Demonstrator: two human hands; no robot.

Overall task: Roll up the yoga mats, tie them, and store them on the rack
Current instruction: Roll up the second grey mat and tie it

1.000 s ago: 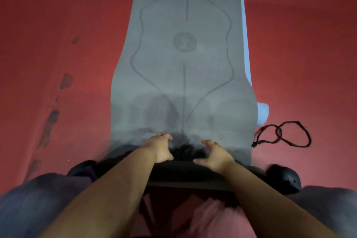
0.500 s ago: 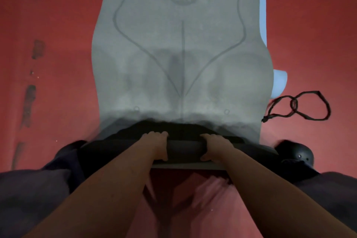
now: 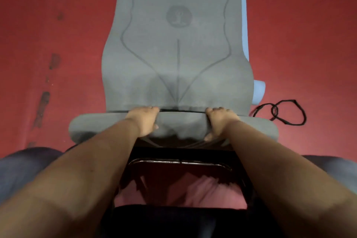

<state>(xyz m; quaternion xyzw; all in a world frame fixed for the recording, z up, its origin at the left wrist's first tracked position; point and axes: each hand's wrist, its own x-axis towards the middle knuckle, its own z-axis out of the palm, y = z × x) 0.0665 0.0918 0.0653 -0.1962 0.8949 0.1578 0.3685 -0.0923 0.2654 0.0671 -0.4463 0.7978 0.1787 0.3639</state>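
A grey yoga mat (image 3: 177, 54) with printed lines and a round logo lies flat on the red floor, running away from me. Its near end is wound into a thick roll (image 3: 96, 127) lying crosswise. My left hand (image 3: 144, 120) and my right hand (image 3: 218, 121) both grip the middle of this roll, fingers curled over its far side and thumbs on the near side. A blue mat (image 3: 258, 91) lies under the grey one and shows along its right edge. A black strap (image 3: 284, 111) lies looped on the floor just right of the roll.
Red floor (image 3: 58, 25) with dark scuff marks spreads on both sides of the mat. Below my arms are a chrome bar (image 3: 179, 161) and a dark seat edge. My knees in dark trousers (image 3: 19, 170) flank the lower corners.
Both hands went from resting on the flat near end to gripping a roll. The roll has grown thicker and moved forward along the mat.
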